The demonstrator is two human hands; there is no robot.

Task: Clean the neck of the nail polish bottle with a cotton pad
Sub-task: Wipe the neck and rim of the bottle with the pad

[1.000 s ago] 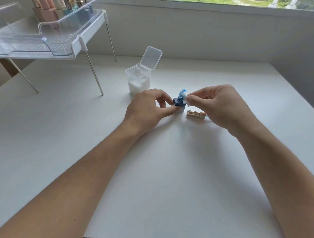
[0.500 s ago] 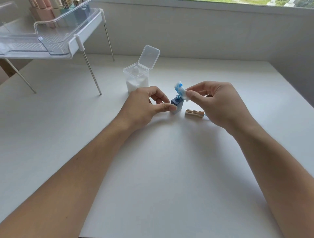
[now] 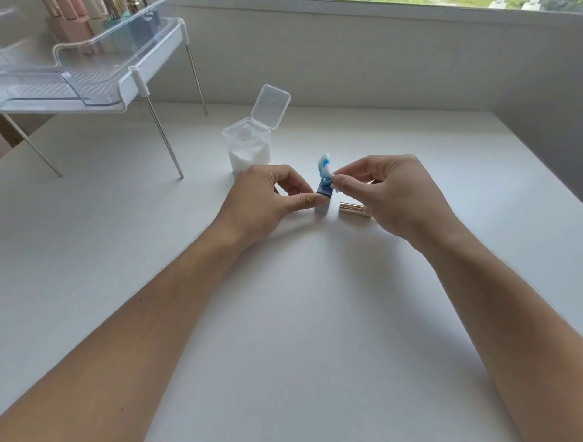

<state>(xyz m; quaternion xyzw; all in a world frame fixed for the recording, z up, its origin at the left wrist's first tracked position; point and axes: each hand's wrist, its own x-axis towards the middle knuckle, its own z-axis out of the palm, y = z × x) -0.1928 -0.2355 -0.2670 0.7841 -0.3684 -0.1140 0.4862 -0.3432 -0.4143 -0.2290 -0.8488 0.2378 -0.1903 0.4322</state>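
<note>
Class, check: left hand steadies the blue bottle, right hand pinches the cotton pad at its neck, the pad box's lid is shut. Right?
No: the head view shows the pad box lid open. Left hand, blue bottle, right hand, cotton pad: as stated.

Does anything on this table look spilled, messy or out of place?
Nothing spilled. The cotton pad in the right hand is smeared blue, and the gold cap lies on its side beside the uncapped bottle.

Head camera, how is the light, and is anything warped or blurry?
Head view: soft daylight from the window ahead, faint shadows on the table; head view: wide-angle bend shows in the splayed rack legs; head view: the nail polish bottle and cotton pad look small, slightly soft.
</note>
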